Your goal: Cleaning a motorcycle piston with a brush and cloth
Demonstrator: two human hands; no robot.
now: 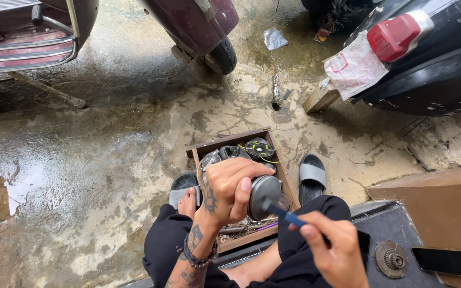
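Round grey metal part (264, 195): held above the wooden box (287, 181), between the person's knees, flat face turned toward the right hand.

Left hand (229, 191): forearm rises from lower centre, wrist bent, fingers curled over the top and far side of the metal part. Clenched around it, thumb side toward camera. Bead bracelet (197, 259) at the wrist.

Right hand (336, 247): lower right, fingers pinched closed on a blue-handled tool (288, 215). Tool slants up-left; its tip meets the face of the metal part. Tip itself too small to make out.

Box contents: a dark round coil plate (259, 147) with yellow-green wires at the far end, loose metal bits and wires beneath the hands. Grey slide sandals (312, 176) either side of the box, on a wet, cracked concrete floor (108, 160).

Packages/labels: white rectangular bag with red print (354, 69), crumpled, hanging at the rear of a black scooter (438, 74), just below its red tail light (396, 34). Small silvery wrapper (275, 39) lying on the floor near a maroon scooter's wheel (222, 55).

Right of the person: a toothed metal gear (391, 259) and a dark phone (446, 262), near each other, apart.
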